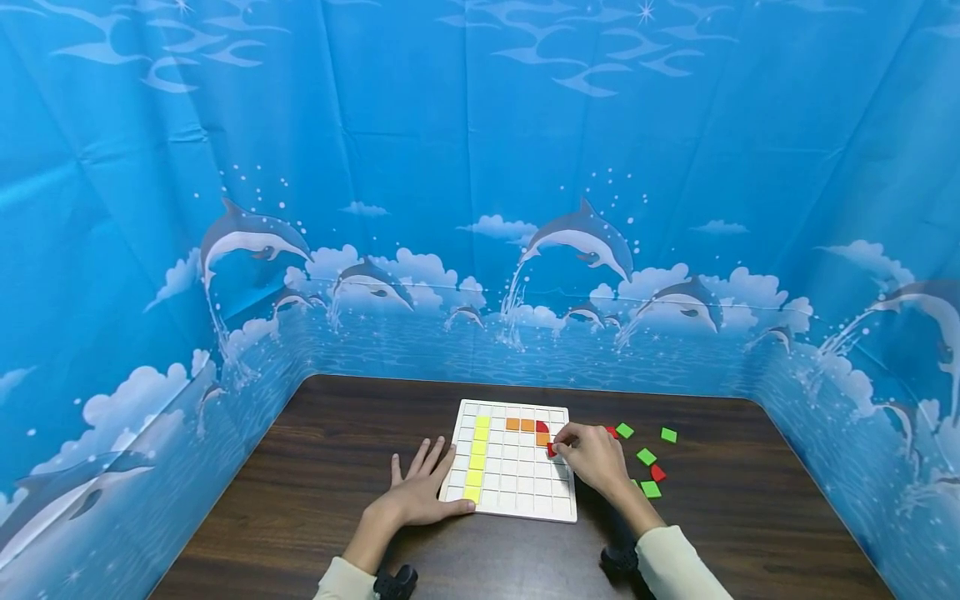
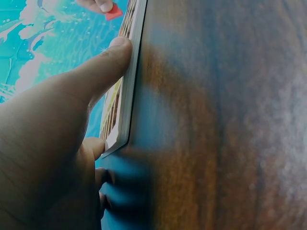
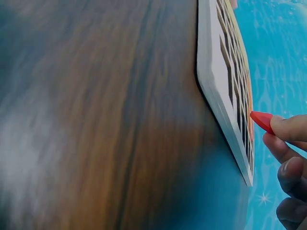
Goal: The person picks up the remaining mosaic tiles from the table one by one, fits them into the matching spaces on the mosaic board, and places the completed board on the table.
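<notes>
A white grid board (image 1: 517, 503) lies on the dark wooden table. Down its left part runs a column of yellow square tiles (image 1: 477, 462); near the top right sit a few orange square tiles (image 1: 513, 424) and a red rounded tile (image 1: 542, 427). My left hand (image 1: 416, 496) rests at the board's lower left corner, fingers spread and straight, thumb along the near edge. Between thumb and fingertip my right hand (image 1: 596, 457) pinches a red tile (image 3: 262, 121), held just above the board's right side, close below the orange tiles.
Right of the board, several loose green square tiles (image 1: 647, 457) and a red rounded tile (image 1: 657, 472) lie on the table (image 1: 750, 517). Another red piece (image 1: 612, 432) shows partly behind the right hand. A blue dolphin-print curtain (image 1: 465, 167) surrounds the table's back and sides.
</notes>
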Motion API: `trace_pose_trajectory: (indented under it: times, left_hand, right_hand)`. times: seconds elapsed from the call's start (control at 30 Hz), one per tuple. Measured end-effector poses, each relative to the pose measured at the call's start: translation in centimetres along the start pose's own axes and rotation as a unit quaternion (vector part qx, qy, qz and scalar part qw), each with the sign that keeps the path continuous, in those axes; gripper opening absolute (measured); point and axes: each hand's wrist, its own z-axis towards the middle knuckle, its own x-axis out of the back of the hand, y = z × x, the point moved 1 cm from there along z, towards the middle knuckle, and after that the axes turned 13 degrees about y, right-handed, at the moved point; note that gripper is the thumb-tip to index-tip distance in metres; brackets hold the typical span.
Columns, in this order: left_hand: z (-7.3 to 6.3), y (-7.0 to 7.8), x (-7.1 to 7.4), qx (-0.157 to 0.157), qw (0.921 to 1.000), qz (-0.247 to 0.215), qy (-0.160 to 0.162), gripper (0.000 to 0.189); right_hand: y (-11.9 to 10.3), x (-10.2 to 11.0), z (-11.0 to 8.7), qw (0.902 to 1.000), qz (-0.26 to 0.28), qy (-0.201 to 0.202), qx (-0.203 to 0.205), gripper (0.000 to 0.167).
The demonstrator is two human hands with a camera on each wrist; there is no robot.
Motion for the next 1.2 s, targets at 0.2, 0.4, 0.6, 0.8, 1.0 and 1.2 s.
trace_pose_trajectory:
  times: [0.2,0.4,0.6,0.8,1.0,1.2]
  left_hand:
    - [-0.4,0.9,1.0,0.005,0.9999,0.012,-0.008,0.113]
    - [-0.2,0.4,0.4,-0.008,1.0000,-0.001,-0.002,0.115]
    - [-0.6,1.1,1.2,0.005,0.9999,-0.004,-0.011,0.116]
    - [-0.5,0.8,0.8,-0.006,0.9999,-0.014,-0.005,0.118]
    - [-0.2,0.0,0.1,0.005,1.0000,0.001,-0.003,0.120]
    - [-0.4,0.9,1.0,0.007,0.9998,0.006,-0.016,0.116]
  right_hand:
    - [-0.6,-1.1,0.2,0.9998,-0.004,-0.015,0.009,0.006]
    - [-0.8,-1.6,0.2,0.9987,-0.030,-0.036,0.019,0.012]
    - [-1.3,-1.7,0.3,0.9954,-0.069,-0.036,0.054,0.017]
    - [-1.3,-1.7,0.1,0.9912,-0.083,-0.047,0.092,0.008]
    - [-1.2,-1.3,0.0,0.9888,-0.076,-0.069,0.108,0.007]
    - [-1.1,-1.1,-0.3,0.9873,-0.077,-0.078,0.114,0.010]
